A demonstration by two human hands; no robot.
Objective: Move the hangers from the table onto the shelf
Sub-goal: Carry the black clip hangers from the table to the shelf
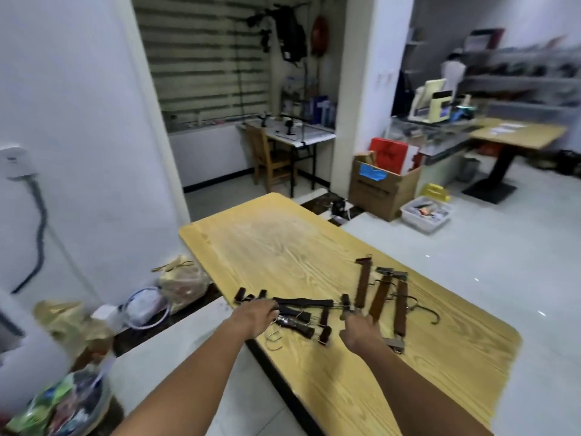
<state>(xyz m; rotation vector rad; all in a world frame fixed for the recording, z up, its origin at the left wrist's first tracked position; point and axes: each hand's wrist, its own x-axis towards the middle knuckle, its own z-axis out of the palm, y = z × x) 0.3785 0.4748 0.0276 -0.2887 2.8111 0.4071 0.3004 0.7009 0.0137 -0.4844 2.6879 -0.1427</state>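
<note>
No readable text, labels or numbers anywhere; frame too blurred.

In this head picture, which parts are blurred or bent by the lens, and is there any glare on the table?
Head view: the wide lens bends the white wall; the far shelves and the bags at lower left are smeared by blur; a pale glare patch lies on the far half of the table; the hangers, left hand and right hand are soft but readable.
</note>
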